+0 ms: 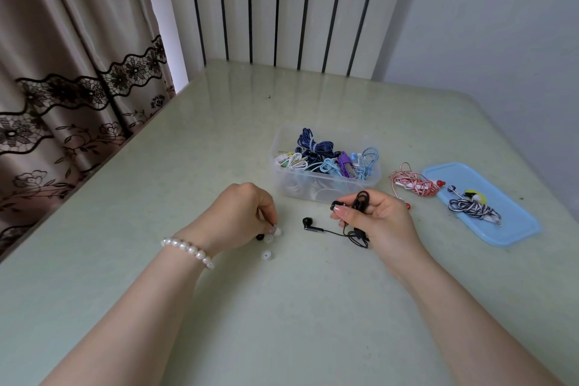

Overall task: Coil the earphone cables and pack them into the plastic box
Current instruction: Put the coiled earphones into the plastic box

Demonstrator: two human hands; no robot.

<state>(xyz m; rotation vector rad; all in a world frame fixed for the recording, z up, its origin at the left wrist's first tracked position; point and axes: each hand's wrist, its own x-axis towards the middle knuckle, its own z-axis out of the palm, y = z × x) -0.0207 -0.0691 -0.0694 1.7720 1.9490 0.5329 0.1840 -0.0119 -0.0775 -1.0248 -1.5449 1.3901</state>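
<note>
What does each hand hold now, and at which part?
The right hand grips the black earphone at its coiled cable; one earbud lies on the table. The left hand pinches a small white ear tip.

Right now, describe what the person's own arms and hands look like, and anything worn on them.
Both forearms are bare, with no sleeves in view. The left hand has a bracelet of round white pearl beads around its wrist. The right hand wears no bracelet, watch or ring that shows. Its fingernails are fairly long with a pale, glossy finish. No gloves on either hand.
</note>
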